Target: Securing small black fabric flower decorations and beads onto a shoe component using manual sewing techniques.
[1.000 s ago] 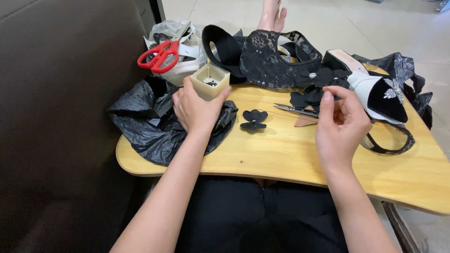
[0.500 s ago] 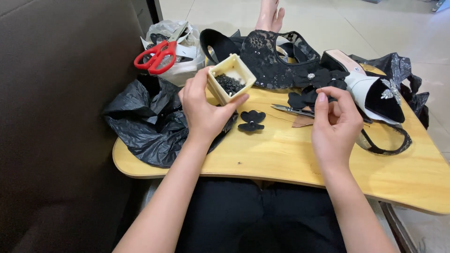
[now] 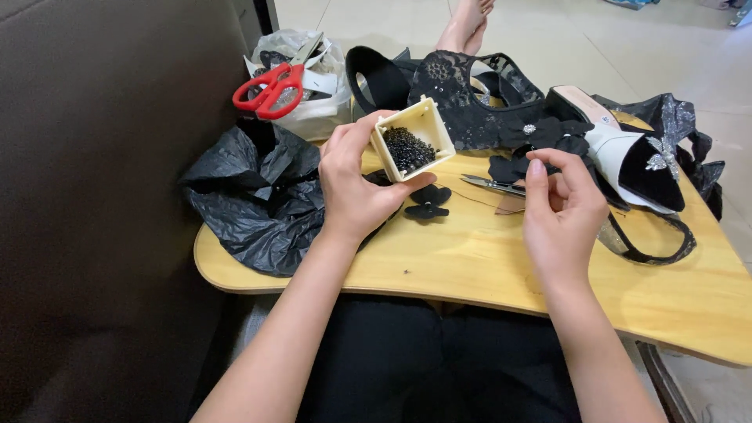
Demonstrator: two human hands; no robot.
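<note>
Beads [image 3: 407, 149] fill the tilted box [image 3: 413, 139] we grip in our left hand [image 3: 352, 184]; our right hand [image 3: 558, 207], fingertips pinched on something unseen, waits just right.

Soft, even daylight filled the scene, brightest on the pale floor [image 3: 627, 47] at the top. The wooden surface [image 3: 486, 266] carried only faint shadows under the hands. The dark panel [image 3: 94, 196] on the left stayed dim. Focus was sharp throughout, with slight wide-angle stretching at the edges.
</note>
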